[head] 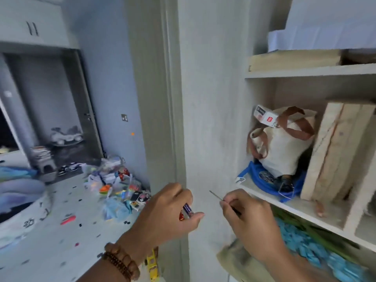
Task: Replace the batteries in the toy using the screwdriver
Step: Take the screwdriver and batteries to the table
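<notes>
The left hand (171,208) grips batteries (187,210); the right hand (247,216) pinches a thin screwdriver (216,196) before a shelf (295,206) holding a canvas bag (282,143). Toy clutter (118,186) litters the floor (61,241).

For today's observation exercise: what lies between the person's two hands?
In the head view, only the screwdriver's thin tip, from the right hand, crosses toward the left hand holding batteries; behind is cupboard panel.

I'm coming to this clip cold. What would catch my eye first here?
Two hands low in the middle: the left hand grips batteries, and the right hand pinches a thin screwdriver pointing up and left. To the right, a cream tote bag sits on an open shelf; at left, toys litter the floor.
</notes>
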The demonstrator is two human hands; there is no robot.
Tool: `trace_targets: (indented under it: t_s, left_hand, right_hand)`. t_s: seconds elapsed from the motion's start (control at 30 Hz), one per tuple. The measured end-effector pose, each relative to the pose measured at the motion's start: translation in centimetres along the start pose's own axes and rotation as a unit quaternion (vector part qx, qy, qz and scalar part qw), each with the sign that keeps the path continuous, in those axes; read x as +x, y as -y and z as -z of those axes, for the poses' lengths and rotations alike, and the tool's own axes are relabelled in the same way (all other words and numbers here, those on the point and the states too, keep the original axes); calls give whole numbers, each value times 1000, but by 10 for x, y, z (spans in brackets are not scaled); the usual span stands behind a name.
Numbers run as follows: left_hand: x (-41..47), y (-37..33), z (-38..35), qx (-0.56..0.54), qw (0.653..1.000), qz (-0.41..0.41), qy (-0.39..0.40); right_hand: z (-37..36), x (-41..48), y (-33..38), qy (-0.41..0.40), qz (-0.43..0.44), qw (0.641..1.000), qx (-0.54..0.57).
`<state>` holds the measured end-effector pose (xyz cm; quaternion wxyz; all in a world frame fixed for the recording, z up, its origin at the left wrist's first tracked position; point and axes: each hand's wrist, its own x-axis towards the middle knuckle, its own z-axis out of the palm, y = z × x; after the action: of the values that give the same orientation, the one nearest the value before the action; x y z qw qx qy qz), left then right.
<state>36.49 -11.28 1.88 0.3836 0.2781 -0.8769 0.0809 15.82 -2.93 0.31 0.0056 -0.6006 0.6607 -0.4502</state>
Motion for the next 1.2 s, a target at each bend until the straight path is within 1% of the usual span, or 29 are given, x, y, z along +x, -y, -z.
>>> trace_targets:
  t_s: [0.17, 0.27, 0.37, 0.57, 0.67, 0.73, 0.97, 1.07, 1.2]
  left_hand:
    - [-54, 94, 62, 55, 998, 39, 3]
    - [-92, 154, 105, 102, 992, 80, 2]
    - [-125, 205, 141, 116, 986, 120, 3]
    - [-174, 304, 189, 164, 966, 198, -9]
    - [-197, 351, 206, 193, 954, 230, -8]
    - [-209, 384, 217, 214, 946, 245, -8]
    - [-229, 515, 264, 309, 896, 318, 6]
    - [-240, 571, 287, 342, 870, 356, -3]
    - [-263, 640, 315, 365, 842, 397, -4]
  right_hand:
    - [-100, 17, 82, 45, 36, 998, 31]
    - [-167, 27, 137, 65, 66, 994, 50]
    - [-224, 36, 182, 98, 80, 988, 88]
    - [-338, 67, 257, 161, 143, 972, 91]
    - [-398, 82, 289, 216, 165, 957, 101]
    - [-441, 96, 310, 238, 177, 947, 120]
    - [-590, 165, 395, 294, 227, 909, 188]
    - [-655, 194, 433, 298, 267, 892, 209]
    - [-735, 212, 483, 310, 278, 880, 230]
